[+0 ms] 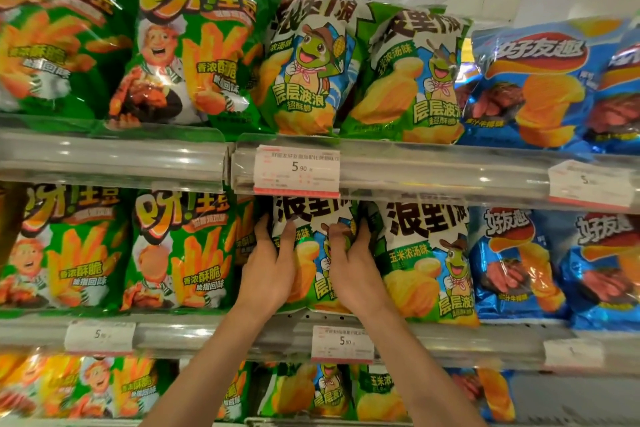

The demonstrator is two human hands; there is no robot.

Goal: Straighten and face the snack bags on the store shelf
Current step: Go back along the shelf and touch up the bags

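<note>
A green and white wavy-chip bag with a turtle mascot (313, 218) stands upright on the middle shelf (284, 322). My left hand (272, 267) grips its left edge, thumb on the front and fingers behind. My right hand (353, 267) grips its right edge the same way. A matching turtle bag (426, 260) stands just to the right, touching it. Green fries bags (180, 250) stand to the left.
Blue chip bags (512, 260) fill the right of the middle shelf. The top shelf (415, 166) holds green fries bags, turtle bags and blue bags in rows. Price tags (298, 170) hang on the shelf rails. More bags sit on the lower shelf.
</note>
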